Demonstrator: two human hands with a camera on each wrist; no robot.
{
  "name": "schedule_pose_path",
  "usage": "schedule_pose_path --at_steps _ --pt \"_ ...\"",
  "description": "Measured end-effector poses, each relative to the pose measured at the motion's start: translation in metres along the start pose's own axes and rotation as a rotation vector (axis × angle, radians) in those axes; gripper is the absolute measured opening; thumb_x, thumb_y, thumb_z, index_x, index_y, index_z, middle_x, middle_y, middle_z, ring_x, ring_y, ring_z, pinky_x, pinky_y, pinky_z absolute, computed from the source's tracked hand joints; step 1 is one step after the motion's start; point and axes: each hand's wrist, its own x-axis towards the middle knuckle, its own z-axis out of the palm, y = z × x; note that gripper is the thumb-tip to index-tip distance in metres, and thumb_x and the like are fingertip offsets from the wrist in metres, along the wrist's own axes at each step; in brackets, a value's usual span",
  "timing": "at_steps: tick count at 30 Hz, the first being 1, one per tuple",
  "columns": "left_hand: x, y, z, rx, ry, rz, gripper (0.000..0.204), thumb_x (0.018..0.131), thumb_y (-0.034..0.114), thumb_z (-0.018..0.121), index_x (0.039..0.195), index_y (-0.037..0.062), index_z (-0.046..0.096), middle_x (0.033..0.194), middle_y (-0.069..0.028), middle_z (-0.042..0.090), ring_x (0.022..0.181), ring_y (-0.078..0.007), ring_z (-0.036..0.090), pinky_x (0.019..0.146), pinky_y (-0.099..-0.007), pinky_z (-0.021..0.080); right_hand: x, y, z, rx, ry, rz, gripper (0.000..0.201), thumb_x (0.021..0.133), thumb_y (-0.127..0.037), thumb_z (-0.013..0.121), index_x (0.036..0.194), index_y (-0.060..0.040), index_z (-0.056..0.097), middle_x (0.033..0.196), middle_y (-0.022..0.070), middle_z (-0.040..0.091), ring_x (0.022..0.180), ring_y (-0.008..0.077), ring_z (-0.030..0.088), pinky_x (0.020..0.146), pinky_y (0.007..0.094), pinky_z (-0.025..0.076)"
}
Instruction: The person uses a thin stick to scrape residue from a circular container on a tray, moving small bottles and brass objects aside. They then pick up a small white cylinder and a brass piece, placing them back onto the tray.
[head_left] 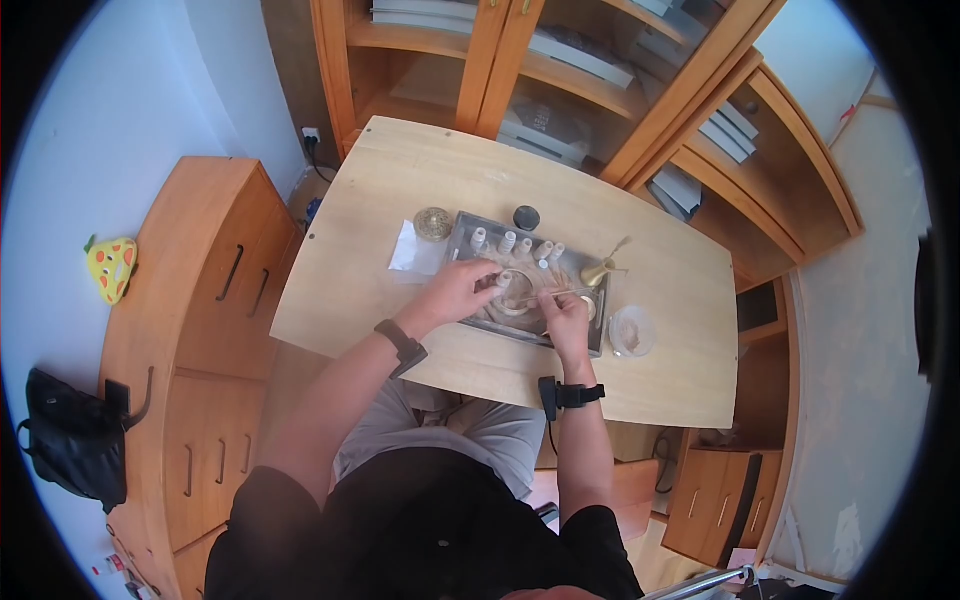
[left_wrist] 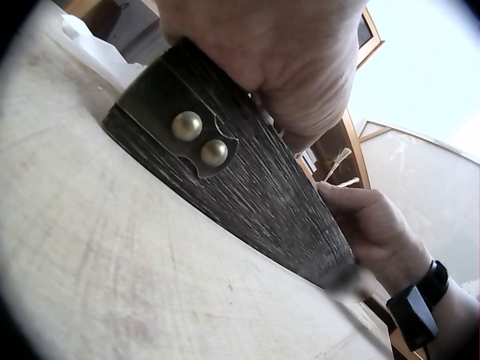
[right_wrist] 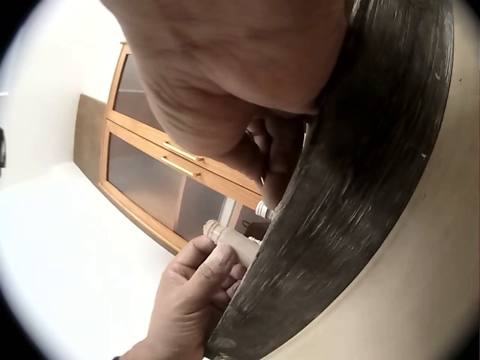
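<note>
A dark wooden tray (left_wrist: pixel 262 202) with brass studs lies before me, dusted with pale powder. My left hand (head_left: pixel 455 292) grips a small pale cylinder (right_wrist: pixel 236 244) with a ringed top, upright over the tray. Beside it sits a pale ring (head_left: pixel 516 311) in the powder. Over the tray's right half, my right hand (head_left: pixel 568 322) pinches a thin stick-like tool (head_left: pixel 572 291), its tip too small to make out. Several small pale bottles (head_left: pixel 508 242) stand along the back of the tray. The right hand's fingertips are partly hidden behind the tray wall in the right wrist view.
A brass vase (head_left: pixel 595 274) with thin tools stands at the tray's right end. Farther right is a clear tub (head_left: pixel 632 331) of powder. White paper (head_left: pixel 412 250), a patterned brass disc (head_left: pixel 433 224) and a black round lid (head_left: pixel 526 217) lie left and behind.
</note>
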Motion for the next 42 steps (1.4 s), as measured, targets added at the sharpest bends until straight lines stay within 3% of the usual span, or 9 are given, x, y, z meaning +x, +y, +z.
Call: schedule_pose_path --at_steps 8,14,20,23,26,32,35,41,42 --pt "0.000 -0.001 0.001 0.012 0.013 0.017 0.030 0.090 0.015 0.078 0.116 0.0014 0.070 0.090 -0.0156 0.072 0.073 -0.0218 0.070 0.068 -0.0336 0.056 0.002 -0.010 -0.004 -0.106 -0.058 0.137 0.020 0.096 -0.017 0.070 0.089 -0.0002 0.078 0.079 0.0044 0.077 0.069 0.0083 0.063 0.064 0.0267 0.049" --pt "0.000 -0.002 0.001 0.017 0.008 0.007 0.031 0.090 0.015 0.078 0.116 0.0014 0.070 0.091 -0.0154 0.072 0.073 -0.0215 0.070 0.068 -0.0335 0.057 0.004 -0.009 0.000 0.118 -0.025 0.213 0.019 0.096 -0.015 0.068 0.088 -0.0007 0.078 0.077 0.0032 0.075 0.065 0.0073 0.059 0.061 0.0256 0.046" --pt "0.000 -0.002 0.000 0.026 -0.008 0.005 0.031 0.090 0.015 0.078 0.117 0.0016 0.070 0.091 -0.0151 0.072 0.073 -0.0214 0.070 0.068 -0.0329 0.057 0.007 -0.004 -0.003 0.175 -0.013 0.237 0.020 0.099 -0.012 0.065 0.092 0.0032 0.076 0.082 0.0053 0.075 0.071 0.0091 0.060 0.070 0.0251 0.046" --pt "0.000 0.000 0.000 0.006 -0.008 -0.002 0.031 0.090 0.013 0.078 0.117 0.0017 0.070 0.091 -0.0150 0.072 0.074 -0.0216 0.070 0.069 -0.0331 0.057 0.011 0.006 -0.004 0.277 0.027 0.200 0.022 0.098 -0.016 0.068 0.085 -0.0003 0.078 0.074 -0.0002 0.072 0.056 0.0039 0.046 0.051 0.0238 0.035" --pt "0.000 0.000 0.000 0.019 -0.005 0.009 0.030 0.089 0.012 0.078 0.117 0.0018 0.070 0.092 -0.0149 0.073 0.075 -0.0219 0.071 0.069 -0.0334 0.058 0.009 -0.010 -0.006 0.341 0.082 0.198 0.022 0.100 -0.016 0.067 0.089 -0.0002 0.078 0.070 -0.0027 0.068 0.055 0.0029 0.044 0.051 0.0239 0.033" --pt "0.001 0.000 0.000 0.016 -0.023 -0.015 0.030 0.089 0.012 0.078 0.117 0.0017 0.070 0.093 -0.0151 0.073 0.075 -0.0220 0.071 0.069 -0.0334 0.058 0.012 -0.024 0.002 0.323 0.172 0.051 0.018 0.101 -0.015 0.066 0.096 -0.0005 0.077 0.073 -0.0028 0.070 0.064 0.0022 0.050 0.058 0.0225 0.036" --pt "0.001 -0.002 0.001 0.011 -0.011 -0.007 0.030 0.089 0.011 0.078 0.116 0.0014 0.070 0.092 -0.0150 0.073 0.075 -0.0216 0.071 0.069 -0.0332 0.058 0.008 -0.038 -0.001 0.218 0.111 0.108 0.020 0.102 -0.015 0.066 0.095 0.0000 0.077 0.084 0.0007 0.075 0.075 0.0056 0.059 0.070 0.0237 0.045" --pt "0.000 -0.001 0.001 0.002 0.004 0.018 0.029 0.089 0.011 0.078 0.116 0.0008 0.070 0.091 -0.0146 0.072 0.074 -0.0209 0.071 0.068 -0.0327 0.057 0.005 -0.036 0.007 0.041 0.098 -0.114 0.023 0.102 -0.014 0.065 0.091 0.0026 0.077 0.093 0.0028 0.074 0.089 0.0106 0.064 0.085 0.0281 0.050" --pt "0.000 -0.001 0.000 0.003 0.000 0.011 0.029 0.089 0.011 0.078 0.115 0.0008 0.070 0.091 -0.0146 0.072 0.074 -0.0209 0.071 0.068 -0.0328 0.057 0.004 -0.036 0.006 0.054 0.103 -0.128 0.022 0.102 -0.014 0.065 0.092 0.0022 0.077 0.091 0.0030 0.074 0.087 0.0105 0.064 0.083 0.0279 0.050"
